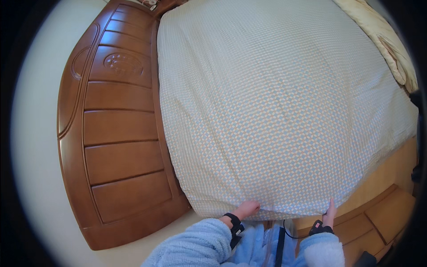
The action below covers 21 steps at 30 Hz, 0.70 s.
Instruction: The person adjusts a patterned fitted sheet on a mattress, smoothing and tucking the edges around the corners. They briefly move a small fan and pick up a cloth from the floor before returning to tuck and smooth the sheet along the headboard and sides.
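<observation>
A checked bed sheet (284,115) in pale blue, cream and orange covers the mattress. At its near edge my left hand (247,208) is closed in a fist on the sheet's hem. Farther right, by the near right corner, my right hand (328,215) grips the same edge, one digit pointing up along the cloth. Its other fingers are mostly hidden. Between the two hands the hem runs nearly straight. Shallow creases cross the sheet, some leading toward my left hand.
A carved brown wooden headboard (122,129) rises along the left, against a pale wall (38,115). A cream quilt (384,44) lies bunched at the far right. Wooden bed-frame panels (378,213) show at the lower right.
</observation>
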{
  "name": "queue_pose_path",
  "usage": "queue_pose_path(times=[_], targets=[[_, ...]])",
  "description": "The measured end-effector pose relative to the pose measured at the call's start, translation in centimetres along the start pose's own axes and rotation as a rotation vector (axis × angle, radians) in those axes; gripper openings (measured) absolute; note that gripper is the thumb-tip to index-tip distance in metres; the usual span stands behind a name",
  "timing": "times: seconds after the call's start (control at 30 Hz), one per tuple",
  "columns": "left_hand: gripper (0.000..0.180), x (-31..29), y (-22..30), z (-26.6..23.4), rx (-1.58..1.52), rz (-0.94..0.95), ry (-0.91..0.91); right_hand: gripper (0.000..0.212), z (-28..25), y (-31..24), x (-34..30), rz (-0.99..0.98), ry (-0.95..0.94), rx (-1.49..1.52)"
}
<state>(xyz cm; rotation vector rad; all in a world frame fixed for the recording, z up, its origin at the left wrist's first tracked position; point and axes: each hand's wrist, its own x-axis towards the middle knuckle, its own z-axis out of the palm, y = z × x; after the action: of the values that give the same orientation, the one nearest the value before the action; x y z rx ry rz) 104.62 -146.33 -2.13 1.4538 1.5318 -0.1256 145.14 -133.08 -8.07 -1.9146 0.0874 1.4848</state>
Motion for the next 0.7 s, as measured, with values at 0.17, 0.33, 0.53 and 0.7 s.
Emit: queue_pose_path(times=[0.17,0.33,0.53,0.7], targets=[[0.017,0.6,-0.5,1.2,0.035,-0.102,-0.007,0.048,-1.6,1.5,2.5,0.104,0.028,-0.128],[0.038,-3.5,-3.3,-0.7,-0.135,-0.238,0.621,0.035,-2.8,1.6,4.2,0.203,0.047,-0.236],[0.061,-10.7,-13.4,-5.5,-0.073,-0.920,1.063,0.034,-4.5,0.4,6.3,0.201,0.062,-0.541],[0.075,-13.4,-21.8,-7.9,-0.539,-1.207,1.130,0.033,-6.0,-1.4,7.9,0.157,0.092,-0.620]])
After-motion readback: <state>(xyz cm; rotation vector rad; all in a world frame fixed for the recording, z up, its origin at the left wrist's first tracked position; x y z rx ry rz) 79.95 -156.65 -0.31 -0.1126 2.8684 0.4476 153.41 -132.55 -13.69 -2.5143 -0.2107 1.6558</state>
